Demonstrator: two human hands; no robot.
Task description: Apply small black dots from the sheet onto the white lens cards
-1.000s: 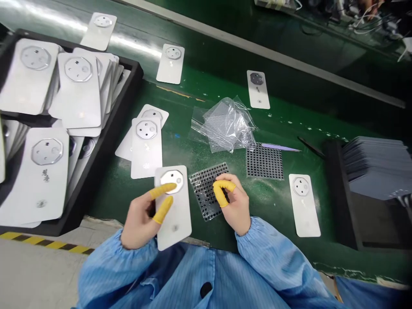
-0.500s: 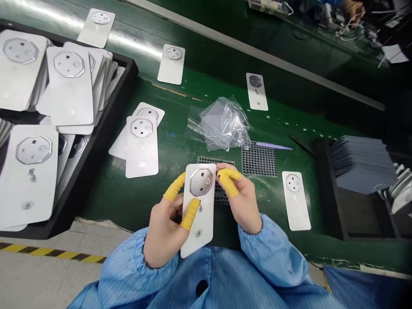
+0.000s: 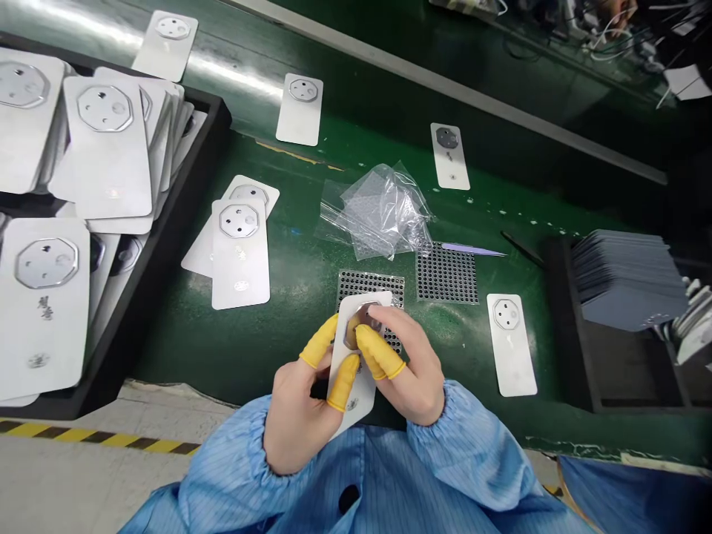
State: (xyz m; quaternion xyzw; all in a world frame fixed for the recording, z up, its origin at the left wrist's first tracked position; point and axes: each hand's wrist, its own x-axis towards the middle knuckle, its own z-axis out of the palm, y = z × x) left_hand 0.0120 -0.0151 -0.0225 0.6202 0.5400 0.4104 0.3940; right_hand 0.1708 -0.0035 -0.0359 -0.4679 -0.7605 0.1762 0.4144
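Observation:
My left hand (image 3: 303, 419), with yellow finger cots on thumb and forefinger, grips a white phone back cover (image 3: 364, 393) by its left edge. The cover is tilted in front of my chest, its octagonal camera plate facing up. My right hand (image 3: 411, 371), also in yellow finger cots, has its closed fingertips against the camera plate. Whatever they pinch, if anything, is hidden. Partly under the cover's top end lies a sheet of small black round pieces (image 3: 370, 283). A second such sheet (image 3: 448, 276) lies to its right, with purple tweezers (image 3: 472, 250) across its top.
On the left, a black tray (image 3: 183, 182) holds stacked white covers. More covers (image 3: 242, 259) lie on the green bench, one (image 3: 512, 345) at right. Clear plastic bags (image 3: 383, 211) lie ahead. A black bin (image 3: 623, 371) holds grey sheets (image 3: 628, 278). Another person's hand (image 3: 620, 11) shows far off.
My right fingers have moved from the cover's upper right edge onto its camera plate. The cover has shifted slightly right and tilted, uncovering more of the dotted sheet behind it.

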